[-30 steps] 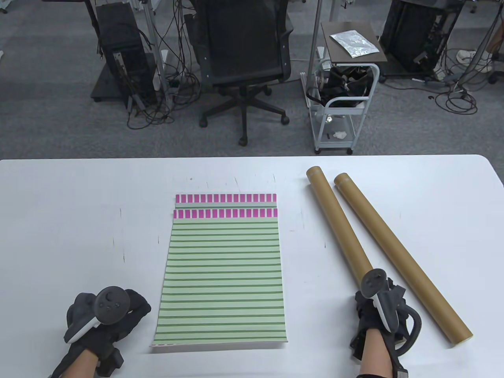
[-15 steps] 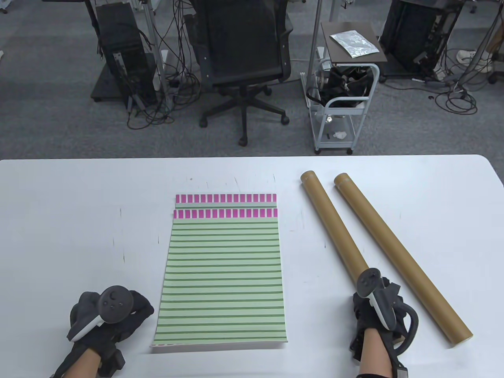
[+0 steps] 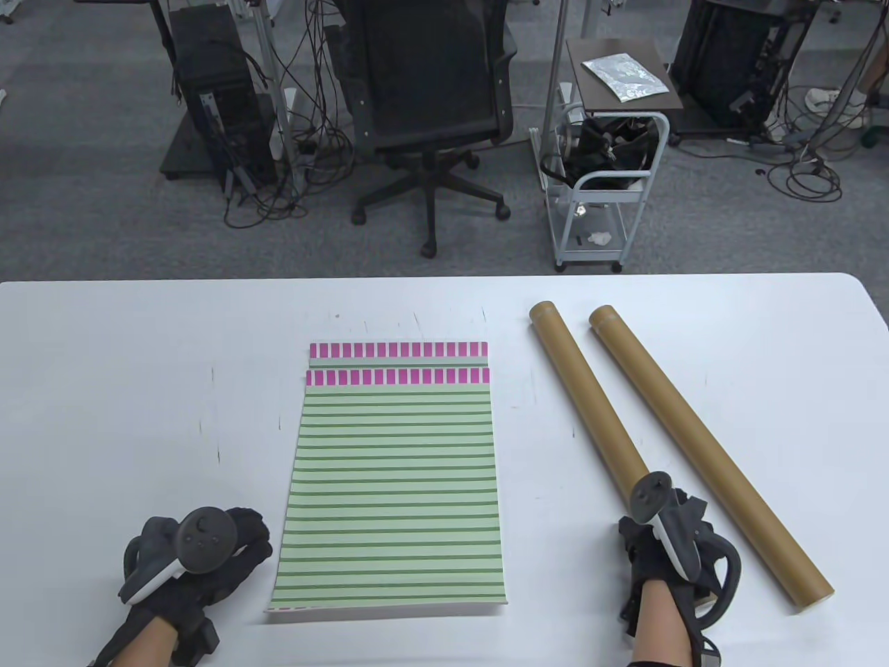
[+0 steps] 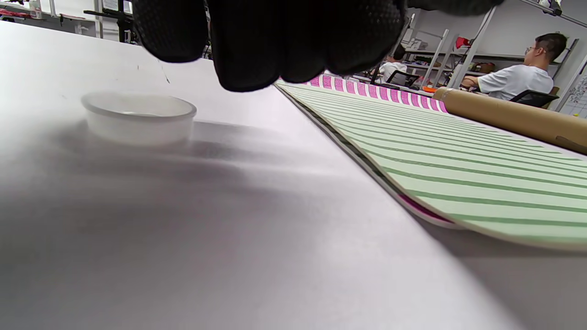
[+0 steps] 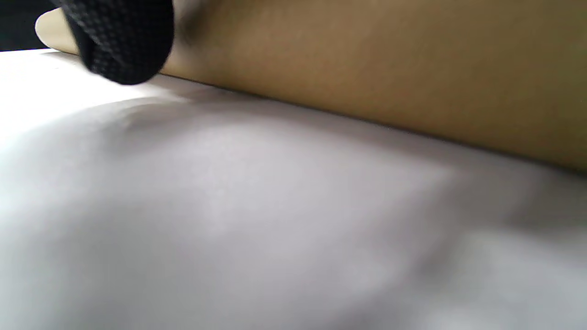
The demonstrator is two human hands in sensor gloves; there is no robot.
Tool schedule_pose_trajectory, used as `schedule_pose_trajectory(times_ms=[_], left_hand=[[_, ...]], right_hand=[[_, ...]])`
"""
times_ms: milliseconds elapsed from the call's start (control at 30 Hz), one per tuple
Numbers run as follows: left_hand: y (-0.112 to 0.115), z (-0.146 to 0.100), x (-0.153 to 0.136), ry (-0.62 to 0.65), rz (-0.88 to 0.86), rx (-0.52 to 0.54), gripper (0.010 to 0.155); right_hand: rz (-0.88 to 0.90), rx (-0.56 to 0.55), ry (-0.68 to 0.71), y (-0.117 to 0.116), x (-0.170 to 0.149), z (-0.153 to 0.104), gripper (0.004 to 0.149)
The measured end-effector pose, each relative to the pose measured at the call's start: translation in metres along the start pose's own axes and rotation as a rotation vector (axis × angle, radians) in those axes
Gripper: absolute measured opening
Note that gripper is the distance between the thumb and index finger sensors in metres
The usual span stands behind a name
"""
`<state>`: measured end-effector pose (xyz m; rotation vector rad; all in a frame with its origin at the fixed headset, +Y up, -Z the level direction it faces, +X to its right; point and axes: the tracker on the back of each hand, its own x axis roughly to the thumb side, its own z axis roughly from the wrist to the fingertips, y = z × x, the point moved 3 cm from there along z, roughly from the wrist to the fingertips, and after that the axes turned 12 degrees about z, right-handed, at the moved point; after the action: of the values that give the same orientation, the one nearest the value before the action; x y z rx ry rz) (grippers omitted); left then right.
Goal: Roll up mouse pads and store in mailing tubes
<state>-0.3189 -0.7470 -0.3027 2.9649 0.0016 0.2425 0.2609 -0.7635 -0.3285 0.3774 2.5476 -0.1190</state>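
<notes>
Two green-striped mouse pads with magenta ends lie stacked flat mid-table; the top pad point(image 3: 396, 486) leaves the lower pad's far edge point(image 3: 399, 349) showing. Two brown mailing tubes lie slanted to the right, the left tube point(image 3: 583, 389) and the right tube point(image 3: 694, 438). My right hand point(image 3: 667, 535) covers and grips the left tube's near end; the right wrist view shows the tube point(image 5: 367, 59) on the table behind a fingertip point(image 5: 124, 41). My left hand point(image 3: 243, 540) rests beside the top pad's near-left corner, fingers point(image 4: 275, 41) loosely curled and holding nothing.
A white plastic cap point(image 4: 137, 117) sits on the table ahead of my left hand. The pad's near edge point(image 4: 458, 229) curls up slightly. An office chair point(image 3: 430, 90) and a cart point(image 3: 604, 174) stand beyond the table's far edge. A person point(image 4: 518, 78) sits in the background.
The left tube's far end swung a little left as my right hand shifted left with its near end. My left hand edged closer to the pad's corner.
</notes>
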Motion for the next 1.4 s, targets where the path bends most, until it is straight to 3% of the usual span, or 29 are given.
schedule_pose_trajectory(times_ms=[167,300,367,533,700,767,900,1133,1267,1400], left_hand=[[-0.002,-0.003,0.011,0.034,-0.010,0.021,0.058],[-0.007,-0.009,0.041,0.143,-0.019,0.054,0.056],[-0.007,-0.015,0.064,0.228,0.009,0.055,0.055],[-0.001,-0.030,0.107,0.374,0.160,0.078,0.056],[0.022,-0.029,0.121,0.436,0.239,-0.049,0.051],[0.029,-0.027,0.123,0.439,0.231,-0.077,0.052],[0.030,-0.029,0.130,0.435,0.307,-0.031,0.058],[0.036,-0.030,0.141,0.402,0.505,0.034,0.068],[0.033,-0.026,0.137,0.367,0.438,0.013,0.071],[0.031,-0.019,0.131,0.343,0.394,-0.007,0.071]], right_hand=[[0.036,-0.064,0.103,0.019,0.014,-0.011,0.091],[0.213,0.053,0.411,0.027,0.057,-0.043,0.089],[0.276,0.137,0.609,0.025,0.090,-0.072,0.087],[0.150,0.258,0.962,-0.004,0.151,-0.140,0.072],[-0.050,0.344,1.161,-0.031,0.172,-0.182,0.047],[-0.161,0.402,1.172,-0.046,0.174,-0.186,0.043],[-0.328,0.509,1.148,-0.076,0.173,-0.187,0.043],[-0.367,0.442,1.129,-0.083,0.177,-0.188,0.041],[-0.385,0.397,1.123,-0.084,0.178,-0.188,0.036],[-0.266,0.529,0.961,-0.084,0.170,-0.168,0.033]])
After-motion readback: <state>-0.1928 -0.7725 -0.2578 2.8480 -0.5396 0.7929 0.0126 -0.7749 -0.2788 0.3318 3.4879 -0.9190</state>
